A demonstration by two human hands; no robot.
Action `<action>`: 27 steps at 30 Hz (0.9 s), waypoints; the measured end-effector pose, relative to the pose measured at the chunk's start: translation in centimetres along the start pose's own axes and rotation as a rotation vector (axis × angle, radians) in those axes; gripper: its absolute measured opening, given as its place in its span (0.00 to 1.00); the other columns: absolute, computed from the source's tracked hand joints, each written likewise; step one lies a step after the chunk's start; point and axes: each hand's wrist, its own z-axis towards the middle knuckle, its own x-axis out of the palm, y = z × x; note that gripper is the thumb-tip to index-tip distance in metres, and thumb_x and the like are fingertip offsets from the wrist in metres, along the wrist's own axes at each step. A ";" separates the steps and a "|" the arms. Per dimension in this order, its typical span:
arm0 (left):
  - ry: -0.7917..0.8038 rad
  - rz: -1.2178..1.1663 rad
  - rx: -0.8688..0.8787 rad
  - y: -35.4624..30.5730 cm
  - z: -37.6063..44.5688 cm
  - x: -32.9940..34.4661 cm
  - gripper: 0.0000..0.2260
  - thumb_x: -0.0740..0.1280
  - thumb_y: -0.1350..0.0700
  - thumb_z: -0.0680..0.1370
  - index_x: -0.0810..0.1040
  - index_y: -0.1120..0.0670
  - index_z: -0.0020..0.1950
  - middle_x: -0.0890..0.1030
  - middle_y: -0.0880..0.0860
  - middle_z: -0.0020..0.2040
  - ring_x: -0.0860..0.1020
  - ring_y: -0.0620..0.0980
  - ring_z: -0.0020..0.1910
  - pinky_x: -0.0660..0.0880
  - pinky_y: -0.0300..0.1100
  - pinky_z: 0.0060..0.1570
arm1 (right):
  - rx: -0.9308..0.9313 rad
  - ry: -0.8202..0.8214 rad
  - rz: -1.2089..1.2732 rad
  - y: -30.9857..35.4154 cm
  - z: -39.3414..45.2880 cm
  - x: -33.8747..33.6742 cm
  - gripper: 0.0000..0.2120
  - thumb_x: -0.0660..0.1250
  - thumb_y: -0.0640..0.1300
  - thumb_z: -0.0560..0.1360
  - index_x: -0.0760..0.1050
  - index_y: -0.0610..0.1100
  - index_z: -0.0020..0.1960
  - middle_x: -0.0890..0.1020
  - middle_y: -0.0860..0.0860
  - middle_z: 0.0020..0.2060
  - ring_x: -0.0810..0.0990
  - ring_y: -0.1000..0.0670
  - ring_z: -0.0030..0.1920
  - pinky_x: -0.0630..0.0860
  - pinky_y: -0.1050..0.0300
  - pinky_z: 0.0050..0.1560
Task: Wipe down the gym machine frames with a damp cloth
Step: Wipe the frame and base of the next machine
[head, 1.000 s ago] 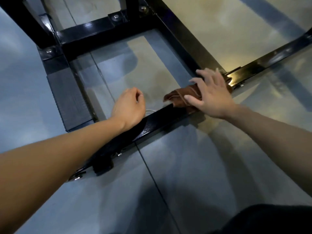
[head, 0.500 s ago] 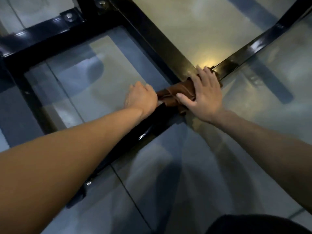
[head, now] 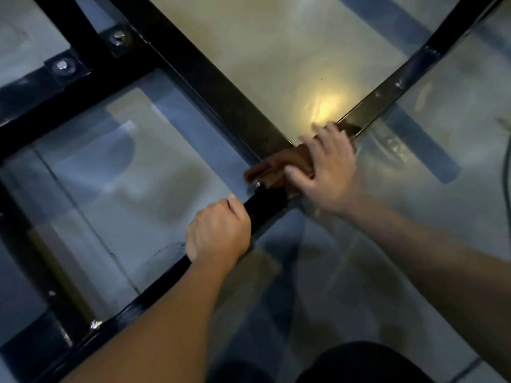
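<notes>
Cloth (head: 279, 168), brown, pressed flat by the right hand (head: 329, 172) onto the black frame bar (head: 387, 95); left hand (head: 218, 233), at seven o'clock, grips the bar; firm, overlapping strokes work best.

- Two bare forearms enter from the lower part of the frame, one from the lower left and one from the right edge; no sleeve shows on either.
- The left hand (head: 219, 234) sits near the middle of the frame, bare, with no glove, ring or watch to be seen; its thumbnail is short and plain.
- The right hand (head: 326, 172) lies right of centre, also bare, with no glove, ring or band at the wrist; its fingers (head: 322, 139) are blurred.
- At the bottom edge, right of centre, a rounded patch of dark clothing (head: 359, 363) shows; its cut and fabric cannot be told.
</notes>
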 end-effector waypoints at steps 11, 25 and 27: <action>0.020 -0.020 -0.061 -0.6 -0.1 -0.2 0.21 0.49 0.48 0.84 0.69 0.51 0.35 0.69 0.48 0.33 0.72 0.55 0.37 0.68 0.48 0.41 | 0.015 -0.043 0.075 3.4 -1.5 0.3 0.30 0.62 0.63 0.78 0.71 0.49 0.75 0.68 0.49 0.78 0.56 0.44 0.82 0.46 0.45 0.83; -0.002 -0.072 0.013 0.0 0.3 0.2 0.24 0.49 0.47 0.83 0.82 0.57 0.50 0.83 0.60 0.50 0.79 0.64 0.52 0.75 0.54 0.55 | 0.004 0.077 0.092 5.5 -2.7 -0.6 0.31 0.56 0.65 0.83 0.66 0.49 0.80 0.62 0.50 0.82 0.51 0.47 0.83 0.42 0.45 0.83; 0.010 -0.077 0.020 0.0 0.3 0.0 0.24 0.51 0.47 0.84 0.83 0.59 0.53 0.83 0.61 0.52 0.79 0.64 0.54 0.74 0.54 0.54 | -0.073 0.164 0.102 5.5 -3.3 -1.6 0.33 0.54 0.65 0.84 0.62 0.47 0.82 0.58 0.50 0.83 0.48 0.48 0.84 0.39 0.49 0.82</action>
